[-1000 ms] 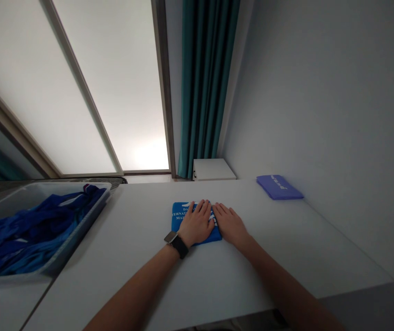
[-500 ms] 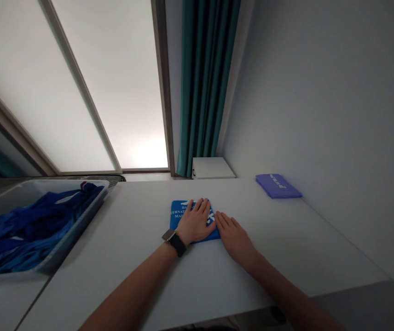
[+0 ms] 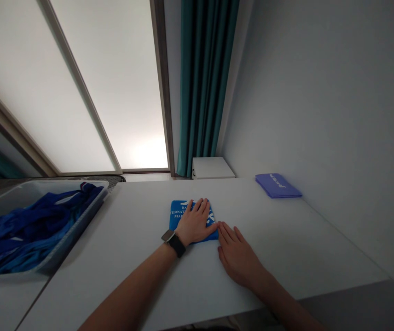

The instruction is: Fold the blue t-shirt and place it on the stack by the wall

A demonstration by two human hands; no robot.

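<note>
A blue folded garment with white lettering lies on the white table in front of me. My left hand, with a dark-banded watch at the wrist, rests flat on top of it, fingers spread, hiding part of the print. Beside the garment's right edge is my right hand, its fingers stretched out and close together, fingertips at the edge near my left thumb. Neither hand grips anything.
A purple folded garment with white print lies at the table's back right, by the wall. On the left stands a white plastic bin heaped with blue clothes. Behind the table are a low white cabinet and a teal curtain.
My right hand has slid towards me along the garment's right edge, and its thumb now shows apart from the fingers. My left hand and the garment have stayed in place.
</note>
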